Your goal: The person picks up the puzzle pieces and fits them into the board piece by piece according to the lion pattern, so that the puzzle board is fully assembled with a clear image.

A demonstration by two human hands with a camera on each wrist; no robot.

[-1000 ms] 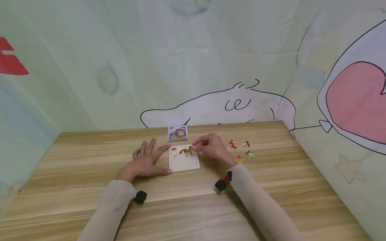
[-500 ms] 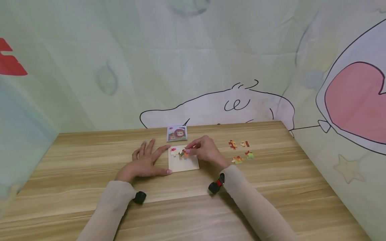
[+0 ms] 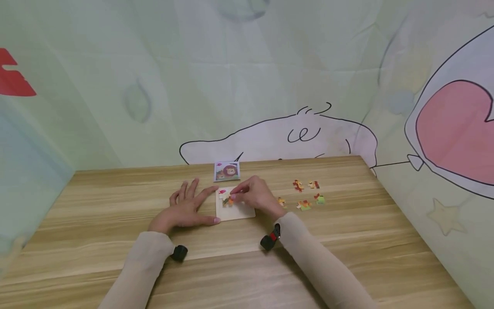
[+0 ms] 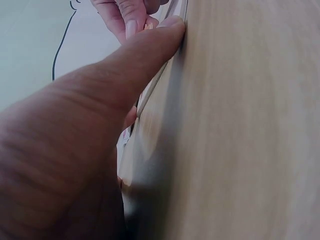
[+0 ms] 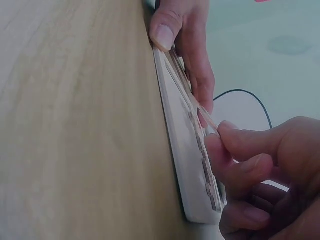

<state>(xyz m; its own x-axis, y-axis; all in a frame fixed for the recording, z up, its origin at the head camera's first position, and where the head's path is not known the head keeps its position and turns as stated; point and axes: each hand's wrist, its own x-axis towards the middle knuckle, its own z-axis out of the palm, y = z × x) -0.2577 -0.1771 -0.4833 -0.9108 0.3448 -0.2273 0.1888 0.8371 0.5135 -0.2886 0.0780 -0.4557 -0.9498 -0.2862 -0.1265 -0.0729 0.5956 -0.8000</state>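
Note:
A pale square puzzle board (image 3: 237, 213) lies on the wooden table, with a few pieces along its far side. My left hand (image 3: 184, 210) lies with fingers spread; its thumb and index fingertips touch the board's left corners. Over the board's left part, my right hand (image 3: 257, 196) pinches an orange and green puzzle piece (image 3: 227, 201) between thumb and fingers. In the right wrist view that piece (image 5: 208, 120) is seen edge-on, tilted over the board. Some of the fitted pieces are hidden behind my right fingers.
Several loose puzzle pieces, among them a brown one (image 3: 298, 185) and a green one (image 3: 319, 198), lie right of the board. Behind the board is a lion picture card (image 3: 227, 171). A printed cloth wall (image 3: 154, 86) stands along the table's back edge.
My right hand has moved left and slightly nearer with the pinched piece, from the board's far right corner to its left part. My left hand has stayed in place.

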